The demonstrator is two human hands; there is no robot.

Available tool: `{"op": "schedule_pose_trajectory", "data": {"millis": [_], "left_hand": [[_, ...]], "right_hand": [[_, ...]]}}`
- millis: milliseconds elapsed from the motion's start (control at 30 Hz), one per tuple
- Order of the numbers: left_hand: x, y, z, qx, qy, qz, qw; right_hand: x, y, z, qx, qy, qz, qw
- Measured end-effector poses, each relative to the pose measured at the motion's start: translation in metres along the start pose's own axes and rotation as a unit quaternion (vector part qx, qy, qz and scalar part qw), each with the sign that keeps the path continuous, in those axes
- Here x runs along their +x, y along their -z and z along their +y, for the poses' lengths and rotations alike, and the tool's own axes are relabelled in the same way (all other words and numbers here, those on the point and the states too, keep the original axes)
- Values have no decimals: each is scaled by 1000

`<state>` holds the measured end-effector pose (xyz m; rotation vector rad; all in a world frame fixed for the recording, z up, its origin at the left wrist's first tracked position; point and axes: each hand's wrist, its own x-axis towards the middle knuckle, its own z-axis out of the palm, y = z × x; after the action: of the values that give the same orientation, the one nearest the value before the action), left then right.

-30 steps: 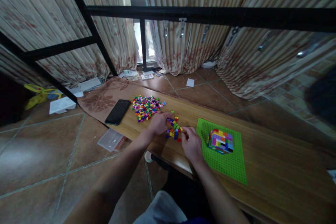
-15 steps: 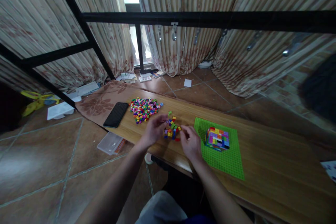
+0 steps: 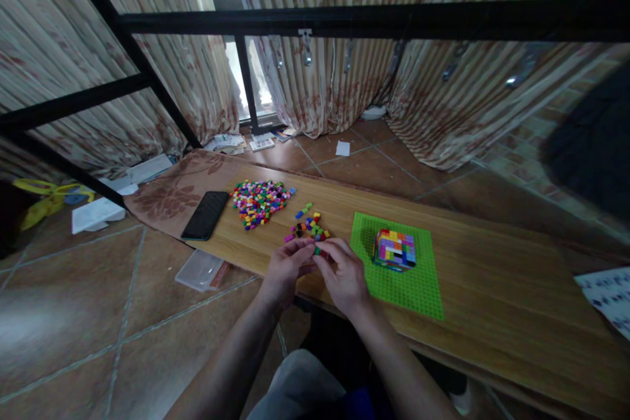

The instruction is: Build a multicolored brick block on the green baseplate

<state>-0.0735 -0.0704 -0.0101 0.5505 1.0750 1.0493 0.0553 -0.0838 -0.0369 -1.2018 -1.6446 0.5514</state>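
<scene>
My left hand (image 3: 284,270) and my right hand (image 3: 346,277) meet above the front edge of the table, fingers closed and fingertips together. Between the fingertips a small green toy brick (image 3: 317,251) shows in part; both hands pinch it, and the fingers cover the rest. Just beyond them lies a small loose group of mixed bricks (image 3: 309,226). To the right, a block built of many coloured bricks (image 3: 395,249) stands on a green studded baseplate (image 3: 416,295). Neither hand touches it.
A large pile of small bricks (image 3: 258,200) lies on the wooden table (image 3: 482,275), left of the hands. Left of that is a black phone (image 3: 205,215). A clear plastic box (image 3: 201,270) sits below the table edge. A black metal frame (image 3: 374,20) crosses behind.
My hands have come together over the near table edge and now pinch a green brick; before, they were apart at the small group of bricks. The view has shifted slightly.
</scene>
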Motion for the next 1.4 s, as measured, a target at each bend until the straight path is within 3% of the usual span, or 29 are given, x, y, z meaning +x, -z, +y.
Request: {"op": "schedule_pose_trajectory", "data": {"millis": [167, 300, 400, 500, 667, 900, 1067, 1167, 1267, 1333, 1400], "left_hand": [[-9, 3, -1, -23, 44, -40, 998], [-11, 1, -5, -89, 105, -21, 990], [-12, -1, -8, -109, 108, 5, 988], [-15, -2, -12, -94, 93, 16, 991], [-18, -5, -19, -68, 89, -9, 994], [-19, -21, -29, -45, 73, -23, 996], [-20, -30, -38, 10, 56, -56, 997], [-14, -30, -44, 71, 17, -55, 996], [-3, -25, -49, 168, -62, -34, 983], [3, -19, -51, 261, -140, -21, 955], [6, -13, -51, 362, -222, -25, 905]], "right_hand": [[-14, 5, -7, 11, 1, -18, 1000], [-20, 11, -10, 34, -25, 50, 998], [-23, 20, -10, 69, -68, 111, 989], [-27, 32, -10, 151, -140, 132, 970], [-39, 63, -5, 257, -252, 202, 911], [-54, 112, 21, 227, -300, 263, 888], [-64, 129, 35, 156, -321, 277, 892], [-69, 134, 40, 113, -332, 271, 896], [-73, 136, 43, 84, -331, 261, 903], [-75, 136, 45, 71, -326, 258, 907], [-78, 136, 47, 60, -327, 260, 907]]}}
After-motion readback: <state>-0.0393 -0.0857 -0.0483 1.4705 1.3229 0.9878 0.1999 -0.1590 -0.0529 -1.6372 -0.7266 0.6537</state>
